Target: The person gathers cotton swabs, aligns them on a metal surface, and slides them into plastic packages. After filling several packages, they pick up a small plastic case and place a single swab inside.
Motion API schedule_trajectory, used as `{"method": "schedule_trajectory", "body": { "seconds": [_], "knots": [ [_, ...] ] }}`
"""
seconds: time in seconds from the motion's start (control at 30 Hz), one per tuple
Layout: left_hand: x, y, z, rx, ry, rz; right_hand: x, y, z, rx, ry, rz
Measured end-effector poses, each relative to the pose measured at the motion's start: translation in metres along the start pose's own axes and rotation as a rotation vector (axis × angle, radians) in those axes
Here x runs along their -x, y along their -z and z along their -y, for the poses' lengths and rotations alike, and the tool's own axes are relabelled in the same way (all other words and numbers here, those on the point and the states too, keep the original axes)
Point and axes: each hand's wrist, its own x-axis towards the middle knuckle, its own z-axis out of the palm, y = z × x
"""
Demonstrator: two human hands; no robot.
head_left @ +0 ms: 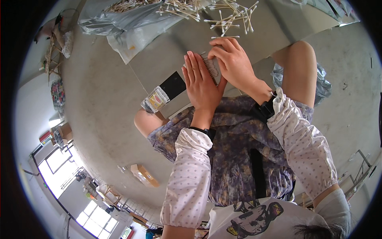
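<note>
My left hand (199,81) lies flat with its fingers stretched out and together, over one side of a row of cotton swabs (210,67). The row's white tips show between my two hands, and the rest is hidden. My right hand (234,63) arches over the other side, fingers bent and slightly apart, with no object visible in it. One single swab (225,37) lies by its fingertips. Left of my left hand, a flat black piece (174,85) adjoins a clear pack of cotton swabs (156,99) near my knee.
Loose cotton swabs (232,18) are heaped on the grey work surface (274,24) ahead. A grey plastic bag (115,22) full of swabs stands at the far left. Another plastic bag (322,85) lies beyond my right knee. A cardboard box (144,175) sits on the floor.
</note>
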Motion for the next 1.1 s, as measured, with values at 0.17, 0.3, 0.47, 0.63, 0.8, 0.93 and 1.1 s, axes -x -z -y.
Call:
{"method": "schedule_trajectory", "body": {
  "seconds": [0.17, 0.3, 0.47, 0.63, 0.8, 0.93, 1.1],
  "knots": [
    [0.000, 0.000, -0.001, 0.004, 0.026, 0.016, -0.013, -0.005, 0.003, -0.054, 0.027, -0.017],
    [0.001, -0.003, 0.001, 0.018, 0.025, -0.004, -0.021, -0.005, 0.001, 0.005, 0.080, 0.015],
    [0.003, -0.002, 0.003, 0.061, 0.018, -0.037, -0.030, -0.001, -0.001, 0.126, 0.121, 0.078],
    [0.004, -0.001, 0.004, 0.117, 0.014, -0.092, -0.042, 0.005, -0.001, 0.298, 0.178, 0.111],
    [0.009, -0.002, 0.008, 0.212, -0.025, -0.185, -0.046, 0.014, -0.009, 0.424, 0.111, 0.033],
    [0.011, 0.000, 0.018, 0.556, 0.112, -0.270, -0.031, 0.013, 0.007, 0.037, -0.081, -0.133],
    [-0.006, 0.013, 0.025, 1.607, 0.498, -0.384, 0.015, -0.015, 0.029, -0.773, -0.503, -0.354]
  ]
}}
